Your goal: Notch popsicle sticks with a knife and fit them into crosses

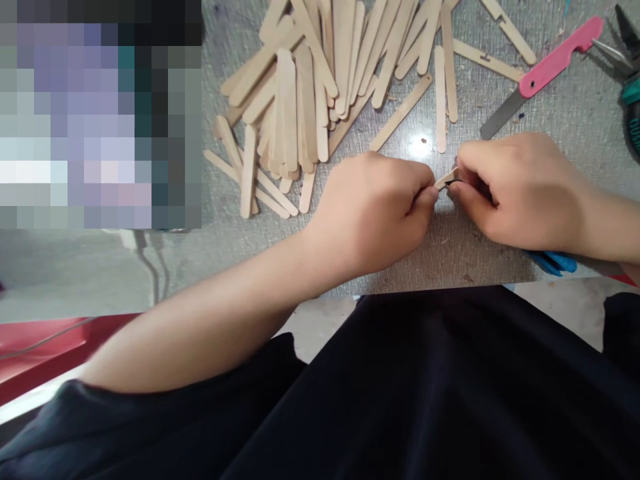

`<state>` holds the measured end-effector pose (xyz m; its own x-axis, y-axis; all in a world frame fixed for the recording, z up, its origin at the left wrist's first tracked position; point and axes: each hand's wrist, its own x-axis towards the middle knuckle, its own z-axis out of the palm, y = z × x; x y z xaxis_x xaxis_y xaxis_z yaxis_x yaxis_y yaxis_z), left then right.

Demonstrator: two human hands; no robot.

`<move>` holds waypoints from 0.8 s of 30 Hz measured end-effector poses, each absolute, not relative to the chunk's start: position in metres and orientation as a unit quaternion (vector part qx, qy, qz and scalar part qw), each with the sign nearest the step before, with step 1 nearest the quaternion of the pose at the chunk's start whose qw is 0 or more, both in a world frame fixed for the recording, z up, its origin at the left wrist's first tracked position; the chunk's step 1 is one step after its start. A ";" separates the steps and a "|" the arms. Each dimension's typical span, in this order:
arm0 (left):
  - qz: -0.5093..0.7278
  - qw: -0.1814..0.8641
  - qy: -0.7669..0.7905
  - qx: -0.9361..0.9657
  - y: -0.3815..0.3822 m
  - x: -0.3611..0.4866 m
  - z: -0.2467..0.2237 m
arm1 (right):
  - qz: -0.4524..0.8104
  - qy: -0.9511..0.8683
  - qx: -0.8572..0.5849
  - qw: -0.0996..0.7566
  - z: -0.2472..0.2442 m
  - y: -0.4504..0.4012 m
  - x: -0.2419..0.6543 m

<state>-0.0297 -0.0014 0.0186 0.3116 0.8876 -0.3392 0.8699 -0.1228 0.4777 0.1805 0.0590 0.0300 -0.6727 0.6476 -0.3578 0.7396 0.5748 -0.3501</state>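
Observation:
Between my two hands a short length of wooden craft stick [447, 179] shows, tilted up to the right. My left hand [380, 207] is closed, its thumb and forefinger pinching the stick's left end. Opposite it, my right hand [520, 187] has thumb and fingers bent around the other end. A small dark mark or thin dark piece shows by the right fingertips; I cannot tell which. Just above the right hand lies a folding saw [563, 57] with a pink handle and grey blade. Beyond my left hand spreads a heap of craft sticks [305, 100].
Two notched sticks [487, 60] lie behind the saw. Dark-and-teal pliers [633, 100] sit at the right edge. A blue item [553, 262] lies partly under my right wrist. A white cable [145, 260] crosses the table [240, 260] at left. The table's front edge runs close below my hands.

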 end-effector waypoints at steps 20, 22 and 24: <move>0.012 0.288 0.569 0.771 -0.003 -0.031 0.011 | -0.252 0.880 0.395 0.082 0.028 0.057 0.179; 0.012 0.267 0.568 0.778 -0.006 -0.029 0.010 | -0.252 0.881 0.395 0.071 0.026 0.055 0.180; 0.033 0.223 0.565 0.794 -0.013 -0.029 0.009 | -0.229 0.891 0.389 0.048 0.027 0.049 0.185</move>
<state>-0.0285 -0.0125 0.0094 0.3603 0.9114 -0.1990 0.8817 -0.2630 0.3918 0.1847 0.0487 0.0266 -0.6934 0.6704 -0.2639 0.7146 0.5933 -0.3705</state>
